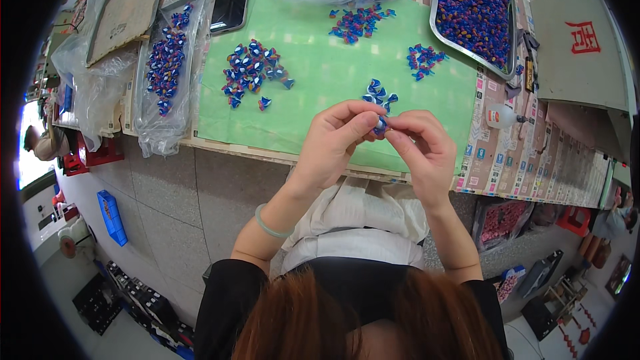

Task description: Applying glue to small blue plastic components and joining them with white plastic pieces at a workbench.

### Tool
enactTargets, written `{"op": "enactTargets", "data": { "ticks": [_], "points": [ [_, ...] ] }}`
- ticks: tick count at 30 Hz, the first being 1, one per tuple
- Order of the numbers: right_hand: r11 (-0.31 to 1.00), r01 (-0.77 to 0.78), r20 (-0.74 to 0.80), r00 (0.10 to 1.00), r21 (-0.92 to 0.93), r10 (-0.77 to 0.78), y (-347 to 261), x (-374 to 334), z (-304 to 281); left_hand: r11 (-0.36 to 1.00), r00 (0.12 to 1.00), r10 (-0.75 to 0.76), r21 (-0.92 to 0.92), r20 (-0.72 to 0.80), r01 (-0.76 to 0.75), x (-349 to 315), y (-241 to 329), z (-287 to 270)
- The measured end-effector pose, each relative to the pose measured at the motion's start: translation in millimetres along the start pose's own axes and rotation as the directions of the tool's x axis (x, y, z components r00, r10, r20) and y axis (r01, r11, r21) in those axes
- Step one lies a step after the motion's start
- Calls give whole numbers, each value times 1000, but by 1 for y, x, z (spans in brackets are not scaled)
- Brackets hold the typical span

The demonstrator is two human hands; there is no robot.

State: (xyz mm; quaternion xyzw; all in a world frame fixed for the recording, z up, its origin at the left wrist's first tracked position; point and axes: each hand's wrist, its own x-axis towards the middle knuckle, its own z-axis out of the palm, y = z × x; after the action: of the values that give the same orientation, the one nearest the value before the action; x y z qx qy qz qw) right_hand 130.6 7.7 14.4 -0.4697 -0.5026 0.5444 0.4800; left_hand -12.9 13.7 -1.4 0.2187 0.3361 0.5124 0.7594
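Observation:
Between my fingertips is a small blue-and-white plastic piece (380, 126), partly covered by the fingers. My left hand (339, 139) pinches it from one side, and my right hand (427, 148) pinches it from the other. Just beyond the hands lie a few blue-and-white pieces (379, 93) on the green mat (313, 73). A larger pile of blue, white and orange pieces (250, 73) is on the mat to the left. Two piles of small blue-and-red parts, one at the far middle (360, 23) and one at the right (425, 60), also rest there.
A metal tray (440, 33) full of small coloured parts stands at the far right. Left of the mat are a plastic-lined tray (141, 93) with pieces and a phone (231, 0). A small bottle (501, 117) lies at the right, near a grey metal box (580, 60).

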Motion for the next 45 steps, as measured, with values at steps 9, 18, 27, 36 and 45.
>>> {"op": "enactTargets", "data": {
  "ticks": [9, 18, 27, 36, 45],
  "points": [
    [945, 212, 30, 977, -250, -211, 1, -5, 0, 992, 994, -109, -71, -1, 108, -2, -4, -1],
    [991, 115, -2, 993, -61, -115, 8, -7, 2, 998, 999, -49, -39, -16, 49, 0, -7, 2],
    [992, 116, 4, 993, -51, -116, 9, -4, -1, 996, 999, 5, 86, -39, -2, 3, -6, 2],
    [979, -24, -125, 991, 201, 50, 6, -6, 1, 985, 997, 77, 153, -11, -74, 0, -1, 19],
    [907, -227, -52, 964, 355, 262, 2, -3, -2, 939, 997, 74, 335, 22, -77, -4, -1, 12]
  ]
}}
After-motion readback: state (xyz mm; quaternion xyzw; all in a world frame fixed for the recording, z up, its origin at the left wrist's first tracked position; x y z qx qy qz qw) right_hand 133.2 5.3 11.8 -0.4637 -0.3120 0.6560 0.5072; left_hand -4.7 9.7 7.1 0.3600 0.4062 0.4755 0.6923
